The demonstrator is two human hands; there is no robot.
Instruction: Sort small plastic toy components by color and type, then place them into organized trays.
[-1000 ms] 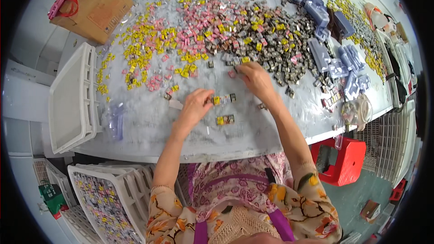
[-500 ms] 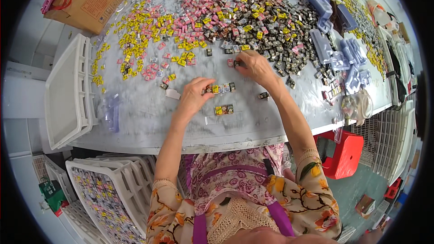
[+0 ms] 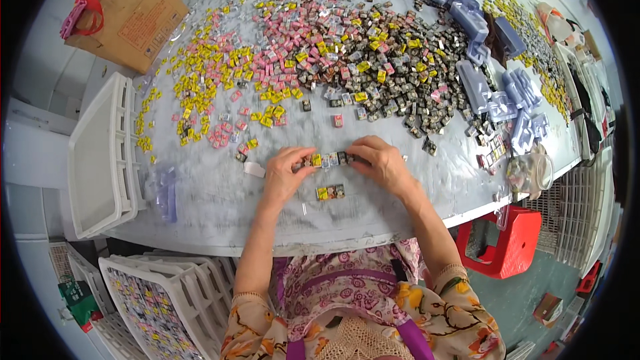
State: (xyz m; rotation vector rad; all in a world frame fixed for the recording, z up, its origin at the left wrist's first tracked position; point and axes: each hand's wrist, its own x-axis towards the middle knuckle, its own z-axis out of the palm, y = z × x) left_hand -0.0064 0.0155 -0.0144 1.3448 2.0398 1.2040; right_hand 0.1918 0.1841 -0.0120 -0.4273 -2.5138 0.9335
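Between my hands lies a short row of small printed boxes (image 3: pixel 330 159) in yellow, white and black, set side by side. My left hand (image 3: pixel 288 168) pinches the left end of this row with thumb and fingertips. At the right end my right hand (image 3: pixel 382 165) has its fingers closed on a small black box (image 3: pixel 345 158), partly hidden by the fingertips. Nearer to me, a second, shorter row of yellow and dark boxes (image 3: pixel 331 192) rests on the table by itself. A white scrap (image 3: pixel 254 169) is just left of my left hand.
Loose pink, yellow and black boxes (image 3: pixel 373 53) cover the far part of the grey table (image 3: pixel 220 207). Clear plastic trays (image 3: pixel 473 23) are heaped at the right. White crates (image 3: pixel 100 153) and a cardboard box (image 3: pixel 137 17) stand left; a red stool (image 3: pixel 503 243) is below right.
My right hand has come back from the edge of the pile to the right end of the row. My left hand stays at the left end. The whole view has shifted slightly.
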